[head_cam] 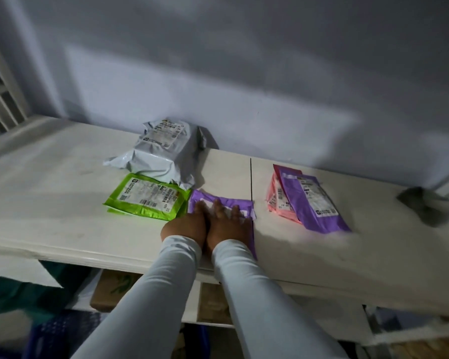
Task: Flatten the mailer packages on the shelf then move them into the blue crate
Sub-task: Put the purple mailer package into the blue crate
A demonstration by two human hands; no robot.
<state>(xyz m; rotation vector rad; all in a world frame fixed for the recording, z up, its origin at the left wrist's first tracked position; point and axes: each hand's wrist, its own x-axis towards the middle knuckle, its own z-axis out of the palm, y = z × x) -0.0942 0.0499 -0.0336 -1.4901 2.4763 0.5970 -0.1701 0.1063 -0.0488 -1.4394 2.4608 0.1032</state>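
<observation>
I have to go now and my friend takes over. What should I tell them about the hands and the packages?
Left hand and right hand: both flat, side by side, pressing the small purple mailer near the shelf front edge.
Green mailer lies flat just left of it; puffy grey mailer sits behind.
Long purple mailer lies over a pink mailer to the right.
Done: nothing crated yet.
Left: finish flattening, then move all into the blue crate below.

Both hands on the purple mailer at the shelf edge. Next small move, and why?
Probably sweep both palms outward. The left hand and right hand lie flat, side by side, on the purple mailer, so its edges remain unpressed. It isn't gripped for the crate yet.
</observation>
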